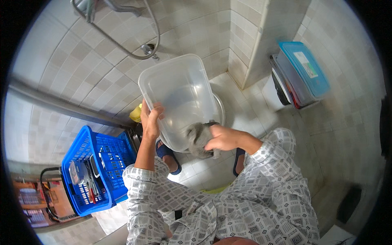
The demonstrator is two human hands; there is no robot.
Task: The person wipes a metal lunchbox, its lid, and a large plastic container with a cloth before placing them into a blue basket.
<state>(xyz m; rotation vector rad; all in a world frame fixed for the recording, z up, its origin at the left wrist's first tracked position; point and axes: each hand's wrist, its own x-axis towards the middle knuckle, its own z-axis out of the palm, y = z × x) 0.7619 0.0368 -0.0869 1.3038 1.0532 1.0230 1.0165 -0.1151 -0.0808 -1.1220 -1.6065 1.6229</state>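
Note:
A clear plastic storage bin [183, 88] is tilted with its open top towards me, above a round metal basin [221, 107] that is mostly hidden behind it. My left hand [151, 121] grips the bin's left rim, thumb inside and fingers outside. In my right hand [223, 137] is a bunched grey cloth [199, 139], held against the bin's lower right edge. The cloth covers that part of the rim, and the fingertips under it are hidden.
A blue plastic basket [113, 162] holding several small items stands at left. Behind my left hand is a yellow bottle [135, 114]. A shower hose [122, 52] loops down the tiled wall. At right, a blue lid [306, 69] leans with stacked containers by a white bin [272, 95].

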